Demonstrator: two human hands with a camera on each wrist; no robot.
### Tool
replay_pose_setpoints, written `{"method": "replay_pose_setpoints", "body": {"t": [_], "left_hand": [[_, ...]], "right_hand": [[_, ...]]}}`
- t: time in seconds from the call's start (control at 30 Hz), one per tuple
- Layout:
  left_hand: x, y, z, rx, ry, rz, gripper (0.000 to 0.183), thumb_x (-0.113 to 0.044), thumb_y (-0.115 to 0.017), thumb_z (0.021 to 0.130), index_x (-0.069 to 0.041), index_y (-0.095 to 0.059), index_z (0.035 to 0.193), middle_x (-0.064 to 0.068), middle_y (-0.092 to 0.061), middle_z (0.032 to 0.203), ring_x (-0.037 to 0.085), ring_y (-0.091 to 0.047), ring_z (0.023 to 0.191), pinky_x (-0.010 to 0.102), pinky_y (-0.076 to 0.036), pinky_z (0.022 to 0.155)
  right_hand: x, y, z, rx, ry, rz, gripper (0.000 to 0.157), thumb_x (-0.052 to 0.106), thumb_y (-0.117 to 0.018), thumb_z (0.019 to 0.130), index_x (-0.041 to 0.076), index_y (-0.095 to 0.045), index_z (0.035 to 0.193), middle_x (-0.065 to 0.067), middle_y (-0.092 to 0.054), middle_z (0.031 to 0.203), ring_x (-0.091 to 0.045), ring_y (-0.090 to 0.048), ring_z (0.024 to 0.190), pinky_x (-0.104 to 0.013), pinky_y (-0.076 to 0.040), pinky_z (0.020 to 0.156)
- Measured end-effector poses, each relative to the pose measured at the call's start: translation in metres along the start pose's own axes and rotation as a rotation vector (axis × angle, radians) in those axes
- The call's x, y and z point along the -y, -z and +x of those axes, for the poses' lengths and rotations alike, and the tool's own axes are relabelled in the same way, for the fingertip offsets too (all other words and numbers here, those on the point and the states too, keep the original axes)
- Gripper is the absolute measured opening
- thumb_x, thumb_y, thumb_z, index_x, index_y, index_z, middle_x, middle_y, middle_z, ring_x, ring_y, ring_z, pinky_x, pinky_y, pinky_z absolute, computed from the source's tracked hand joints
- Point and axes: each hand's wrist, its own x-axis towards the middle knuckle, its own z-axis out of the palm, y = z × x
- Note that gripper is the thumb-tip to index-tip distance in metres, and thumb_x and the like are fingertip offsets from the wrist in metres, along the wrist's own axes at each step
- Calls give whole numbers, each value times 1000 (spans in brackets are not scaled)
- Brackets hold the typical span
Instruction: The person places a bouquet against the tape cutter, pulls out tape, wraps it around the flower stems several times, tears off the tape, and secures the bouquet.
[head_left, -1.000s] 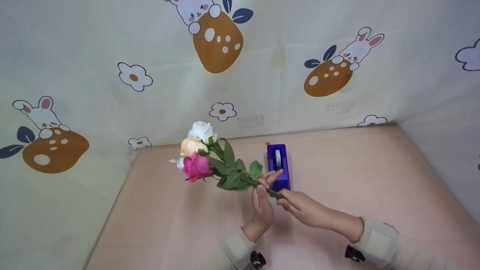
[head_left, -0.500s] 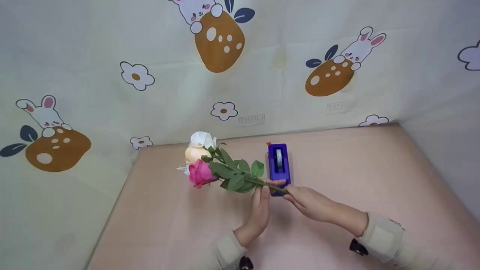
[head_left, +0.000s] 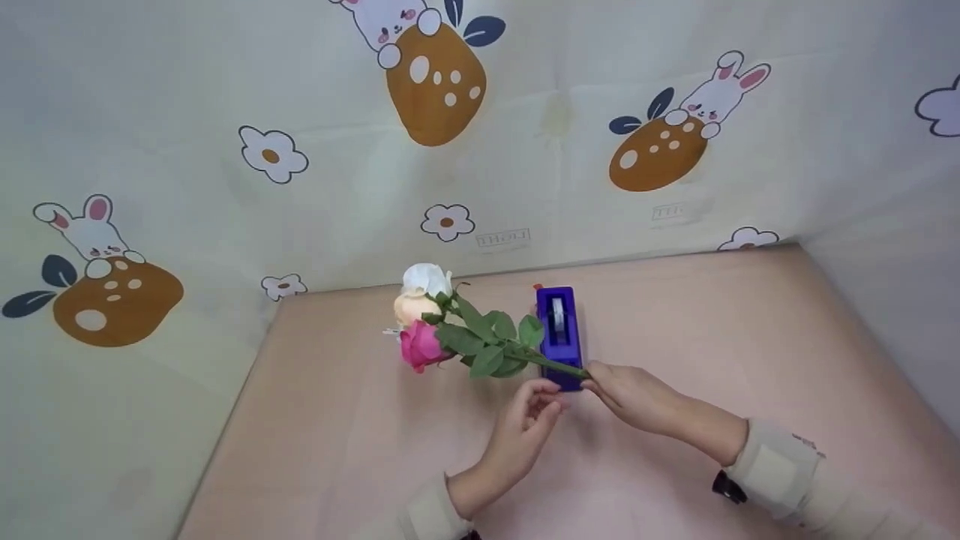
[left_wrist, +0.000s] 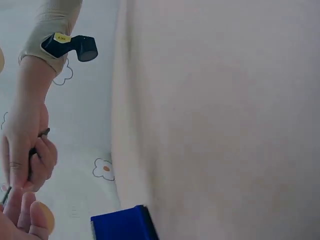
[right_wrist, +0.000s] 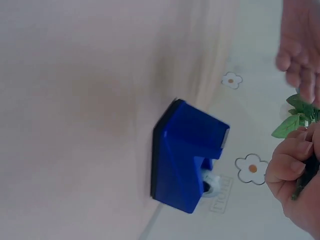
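My right hand (head_left: 637,396) grips the green stems of a bunch of roses (head_left: 487,358) near their lower ends. The blooms are white, peach and pink, and they point left above the table. Dark stem ends stick out of the right fist (right_wrist: 295,175) in the right wrist view. Just below the stems, my left hand (head_left: 517,435) has its fingers loosely bent and holds nothing visible. Behind both hands stands a blue tape dispenser (head_left: 570,345) with a roll of clear tape, partly covered by the stems. Its side (right_wrist: 180,155) shows in the right wrist view.
The table (head_left: 322,450) has a pale pink cover. At its back and sides hangs a cream cloth (head_left: 555,172) printed with rabbits and flowers. Black wrist devices (head_left: 727,487) sit at the sleeves.
The left hand has come away from the stems, down and toward me, its fingers now bent. The right hand has moved the roses to the right. The tape dispenser has stayed put.
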Motion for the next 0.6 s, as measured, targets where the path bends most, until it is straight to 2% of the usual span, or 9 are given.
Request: {"method": "replay_pose_setpoints", "body": {"t": [0.1, 0.17, 0.3, 0.43, 0.6], "left_hand": [[-15, 9, 2, -11, -160, 190, 18, -10, -53, 92, 0, -52, 106, 8, -66, 92, 14, -59, 82, 22, -46, 69], [-27, 16, 4, -41, -261, 263, 17, -6, -55, 90, 0, -53, 105, 6, -65, 90, 14, -59, 83, 23, -47, 71], [-46, 29, 10, -71, -405, 446, 18, -4, -56, 87, -2, -55, 105, 4, -62, 94, 14, -56, 91, 25, -47, 79], [-52, 40, 19, -71, -477, 675, 20, -6, -57, 86, -4, -56, 106, 3, -62, 96, 14, -54, 93, 27, -45, 81], [-46, 49, 33, -51, -528, 853, 19, -5, -58, 84, -6, -58, 104, 2, -63, 94, 15, -55, 90, 27, -45, 78]], "right_hand": [[-7, -6, -4, 2, 10, -34, 11, 15, -46, 96, 8, -41, 88, 4, -47, 65, -7, -41, 58, -19, -33, 50], [-12, -13, -6, 6, 35, -61, 12, 15, -46, 96, 9, -40, 88, 3, -50, 65, -7, -41, 57, -18, -34, 49], [-25, -29, -11, 55, 68, -141, 12, 17, -46, 96, 9, -40, 88, 3, -52, 65, -7, -42, 54, -20, -37, 48], [-36, -43, -15, 118, 145, -273, 14, 14, -49, 93, 9, -39, 85, 4, -42, 63, -6, -37, 52, -20, -38, 47], [-44, -52, -15, 190, 199, -352, 12, 11, -47, 92, 8, -38, 85, 4, -39, 65, -6, -31, 54, -21, -35, 47]]}}
